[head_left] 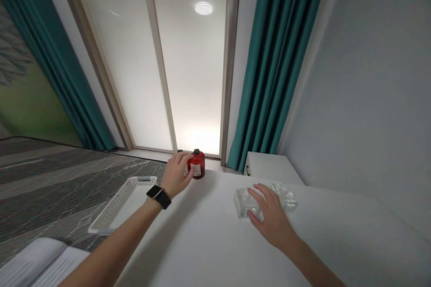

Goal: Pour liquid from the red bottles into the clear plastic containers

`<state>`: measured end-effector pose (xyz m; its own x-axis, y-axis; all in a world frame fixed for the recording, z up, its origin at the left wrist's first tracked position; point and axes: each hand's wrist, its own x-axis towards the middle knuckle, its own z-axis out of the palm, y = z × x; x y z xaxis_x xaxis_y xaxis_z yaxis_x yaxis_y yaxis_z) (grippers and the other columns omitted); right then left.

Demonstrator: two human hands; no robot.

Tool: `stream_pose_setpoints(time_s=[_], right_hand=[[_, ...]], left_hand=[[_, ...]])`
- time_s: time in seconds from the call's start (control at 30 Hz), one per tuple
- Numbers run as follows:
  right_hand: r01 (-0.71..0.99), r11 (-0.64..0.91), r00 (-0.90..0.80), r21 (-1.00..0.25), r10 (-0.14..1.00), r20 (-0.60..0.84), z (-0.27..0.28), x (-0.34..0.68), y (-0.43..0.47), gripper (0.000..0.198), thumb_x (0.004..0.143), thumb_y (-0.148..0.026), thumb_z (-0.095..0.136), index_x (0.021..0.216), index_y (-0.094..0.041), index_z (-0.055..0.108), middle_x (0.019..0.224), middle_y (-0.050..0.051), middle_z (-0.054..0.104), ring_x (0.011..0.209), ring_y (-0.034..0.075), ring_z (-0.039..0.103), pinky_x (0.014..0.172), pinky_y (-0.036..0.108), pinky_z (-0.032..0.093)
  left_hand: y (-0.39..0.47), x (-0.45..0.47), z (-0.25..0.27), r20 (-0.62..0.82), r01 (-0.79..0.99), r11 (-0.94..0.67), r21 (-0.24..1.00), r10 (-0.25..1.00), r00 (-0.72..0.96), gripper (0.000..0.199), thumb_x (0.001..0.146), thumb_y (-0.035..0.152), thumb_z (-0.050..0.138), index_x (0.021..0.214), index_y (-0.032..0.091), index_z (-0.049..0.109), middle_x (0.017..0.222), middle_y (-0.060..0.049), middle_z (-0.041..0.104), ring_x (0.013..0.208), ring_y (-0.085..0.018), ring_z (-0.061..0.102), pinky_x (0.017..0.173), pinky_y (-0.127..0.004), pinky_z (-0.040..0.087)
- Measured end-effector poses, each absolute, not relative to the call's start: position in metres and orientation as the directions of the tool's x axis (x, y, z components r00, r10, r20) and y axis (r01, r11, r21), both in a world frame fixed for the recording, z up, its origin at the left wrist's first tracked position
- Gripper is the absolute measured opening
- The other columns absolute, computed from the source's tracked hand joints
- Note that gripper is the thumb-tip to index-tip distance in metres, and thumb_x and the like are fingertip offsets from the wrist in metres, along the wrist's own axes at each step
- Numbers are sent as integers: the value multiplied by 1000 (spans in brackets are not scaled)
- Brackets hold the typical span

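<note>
Two red bottles with black caps and white labels stand side by side at the far edge of the white tabletop (208, 242). My left hand (177, 175), wearing a black watch (159, 196), has its fingers and thumb curved round the left red bottle (186, 171), hiding most of it. Just right of those fingers is the other red bottle (198, 164), upright. A crumpled clear plastic bag (240, 204) lies flat to the right. Over it my right hand (269, 215) is spread, thumb apart from the fingers; whether it touches the plastic I cannot tell.
A white perforated basket (112, 202) sits left of my left forearm, on a grey striped bed cover (67, 188). An open book (50, 262) lies at the lower left. Beyond the table are a white cabinet (269, 166), teal curtains (272, 63) and frosted sliding doors (191, 67).
</note>
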<state>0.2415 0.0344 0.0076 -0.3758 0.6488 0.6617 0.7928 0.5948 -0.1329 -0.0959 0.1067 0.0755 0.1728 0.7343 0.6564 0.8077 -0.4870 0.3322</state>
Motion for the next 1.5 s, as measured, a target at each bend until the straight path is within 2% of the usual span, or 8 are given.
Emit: stream_pose_setpoints(time_s=[0.13, 0.3, 0.53, 1.0, 1.2, 1.27, 1.4, 1.5], right_hand=[[777, 596, -445, -203, 748, 492, 22, 227, 50, 51, 81, -24, 67, 129, -24, 52, 128, 11, 57, 117, 30, 53, 99, 47, 43], [753, 589, -485, -295, 799, 355, 30, 227, 59, 45, 77, -20, 73, 119, -25, 58, 116, 8, 62, 108, 27, 58, 93, 42, 47], [786, 534, -429, -312, 835, 345, 29, 239, 51, 52, 77, -22, 73, 125, -24, 55, 116, 9, 62, 108, 28, 58, 92, 43, 48], [765, 479, -390, -431, 876, 282, 34, 264, 26, 52, 74, -22, 74, 123, -21, 55, 122, 10, 62, 117, 28, 55, 101, 44, 44], [776, 440, -359, -452, 897, 257, 43, 266, 7, 61, 75, -21, 73, 131, -21, 49, 127, 11, 60, 121, 28, 54, 103, 45, 42], [773, 422, -344, -474, 906, 246, 47, 262, -5, 63, 74, -21, 74, 131, -20, 48, 126, 12, 59, 120, 28, 54, 104, 44, 42], [734, 405, -360, -545, 913, 192, 55, 246, -32, 59, 68, -18, 78, 121, -20, 51, 120, 10, 59, 114, 28, 56, 99, 40, 45], [727, 391, -376, -564, 914, 150, 57, 230, -48, 56, 64, -17, 80, 113, -20, 53, 112, 7, 59, 106, 26, 58, 92, 36, 48]], left_hand=[[132, -141, 79, 607, 755, -352, 553, 791, -76, 54, 80, 35, 64, 129, 17, 48, 130, -14, 48, 129, -36, 39, 111, -55, 28], [155, -158, 44, 463, 651, -270, 709, 875, -141, 82, 75, 45, 72, 140, 14, 32, 129, -19, 53, 122, -35, 52, 101, -52, 42], [165, -160, 18, 378, 464, -293, 836, 920, -100, 69, 68, 43, 77, 122, 15, 45, 115, -14, 65, 107, -29, 64, 95, -48, 50], [67, -39, 12, 315, 299, -378, 876, 919, 238, 62, 72, 27, 75, 125, 22, 42, 124, -12, 61, 111, -28, 63, 97, -50, 50], [49, 0, 10, 476, 355, -469, 809, 876, 74, 79, 74, 31, 72, 139, 20, 29, 134, -16, 48, 122, -32, 53, 102, -52, 44], [29, -2, 17, 594, 434, -548, 715, 804, 37, 62, 83, 32, 62, 137, 20, 34, 129, -14, 50, 121, -31, 52, 101, -50, 43], [-9, -9, 25, 420, 347, -650, 676, 727, 543, 26, 88, 30, 57, 114, 25, 57, 95, -5, 66, 90, -24, 64, 84, -38, 53], [-22, -8, 17, 346, 327, -621, 712, 716, 606, 58, 78, 37, 72, 131, 26, 48, 112, -8, 63, 96, -28, 63, 84, -41, 55]])
